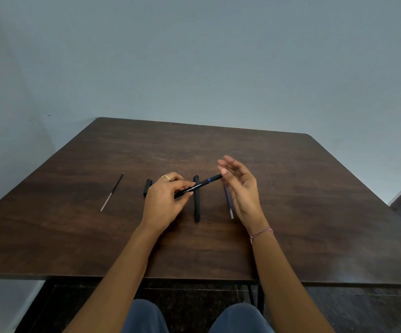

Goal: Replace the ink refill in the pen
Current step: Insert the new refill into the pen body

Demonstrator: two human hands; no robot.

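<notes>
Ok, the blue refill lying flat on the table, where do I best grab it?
Pinch the blue refill at its middle, from above, fingertips either side of the shaft: it is thin, lies flat and points away from you. The open right hand hovers just beside it, so that hand is probably easiest.

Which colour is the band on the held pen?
Blue band on the black pen; head view shows it.

The light is soft and a bit dim, and the shadows are faint. A pale shine lies along the front edge of the table (290, 188). The wide lens bends its edges. The fingertips (227, 161) of the right hand (241, 188) look maybe a little blurry.
</notes>
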